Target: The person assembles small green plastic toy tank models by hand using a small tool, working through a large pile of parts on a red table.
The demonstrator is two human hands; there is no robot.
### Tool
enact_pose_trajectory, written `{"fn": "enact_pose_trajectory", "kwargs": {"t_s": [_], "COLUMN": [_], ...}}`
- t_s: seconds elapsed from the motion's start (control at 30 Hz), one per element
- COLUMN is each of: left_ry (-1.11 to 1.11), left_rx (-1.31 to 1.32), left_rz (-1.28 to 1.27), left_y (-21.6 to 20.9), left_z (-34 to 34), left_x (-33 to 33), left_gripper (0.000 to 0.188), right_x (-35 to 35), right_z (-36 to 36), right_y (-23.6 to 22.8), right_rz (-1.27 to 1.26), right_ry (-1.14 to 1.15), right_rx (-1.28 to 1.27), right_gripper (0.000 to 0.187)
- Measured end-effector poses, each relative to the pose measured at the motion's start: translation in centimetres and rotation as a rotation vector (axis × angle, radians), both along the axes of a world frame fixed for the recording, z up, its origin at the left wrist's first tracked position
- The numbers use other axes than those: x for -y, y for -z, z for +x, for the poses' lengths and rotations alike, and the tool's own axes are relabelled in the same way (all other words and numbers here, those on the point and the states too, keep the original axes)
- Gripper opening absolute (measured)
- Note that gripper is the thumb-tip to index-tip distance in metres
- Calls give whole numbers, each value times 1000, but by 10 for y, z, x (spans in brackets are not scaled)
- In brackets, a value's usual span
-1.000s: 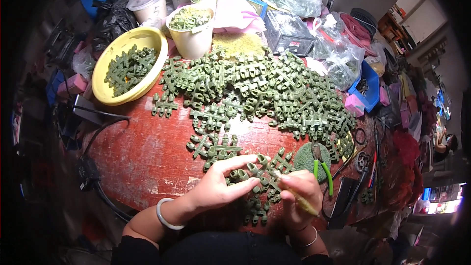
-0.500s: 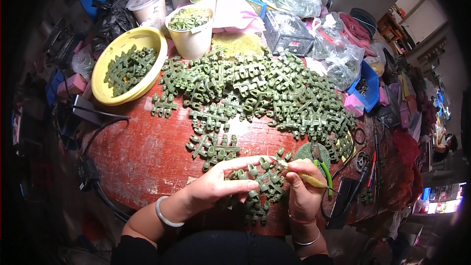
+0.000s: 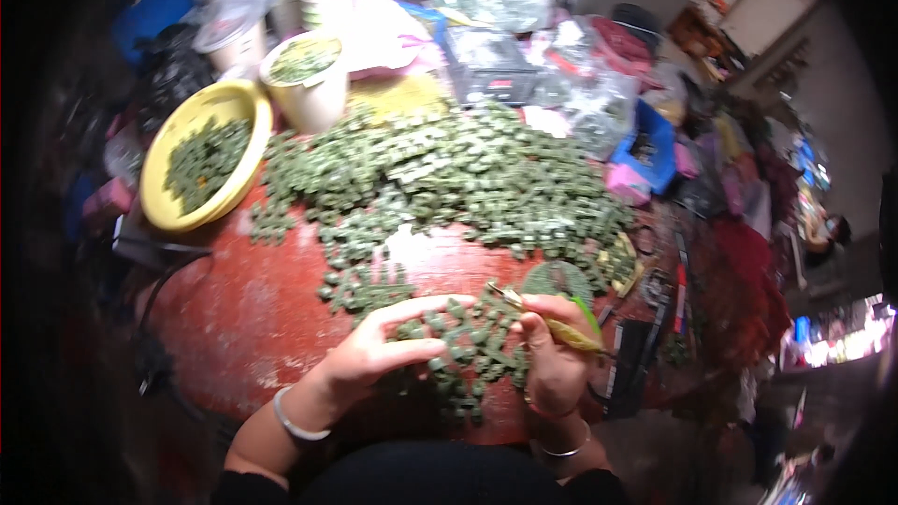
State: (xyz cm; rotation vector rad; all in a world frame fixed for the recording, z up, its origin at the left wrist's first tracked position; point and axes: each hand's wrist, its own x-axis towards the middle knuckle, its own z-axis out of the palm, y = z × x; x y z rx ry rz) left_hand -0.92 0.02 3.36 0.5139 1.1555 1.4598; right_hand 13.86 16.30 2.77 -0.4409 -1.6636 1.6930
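Observation:
My left hand point(image 3: 379, 346) curls at the table's front, thumb and forefinger around a branched cluster of green ring-shaped pieces point(image 3: 454, 327). Close by on the right, my right hand point(image 3: 552, 365) is closed on a slim pointed tool with a yellow handle point(image 3: 572, 337). Its metallic tip points up and left, just above more green clusters point(image 3: 491, 332). Beyond my right fingers lies a round green pad point(image 3: 558, 279). A bright green handle point(image 3: 587, 314) shows beside that hand. Motion blur hides the exact contact of tip and cluster.
A large heap of green clusters point(image 3: 468, 164) covers the far half of the red table point(image 3: 234, 337). Yellow basins point(image 3: 154, 196) holding more stand left. White buckets point(image 3: 313, 103), plastic bags point(image 3: 599, 117) and a blue tray point(image 3: 650, 154) line the back; hand tools point(image 3: 681, 285) lie right.
The whole view has shifted and blurred, with the table contents sliding left and slightly down at the back. Both hands keep their grips; the tool's tip now points more upward.

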Motion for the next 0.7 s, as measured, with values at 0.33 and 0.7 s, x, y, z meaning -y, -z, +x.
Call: {"fn": "enact_pose_trajectory", "kwargs": {"t_s": [0.33, 0.7], "left_ry": [-78, -50], "left_rx": [59, 114], "left_rz": [-56, 53], "left_y": [2, 5], "left_z": [9, 6], "left_x": [6, 3], "left_gripper": [60, 56], "right_x": [-119, -171], "right_z": [71, 142], "right_y": [-9, 48], "right_rz": [684, 1075], "right_ry": [561, 837], "right_rx": [474, 929], "right_gripper": [8, 28]}}
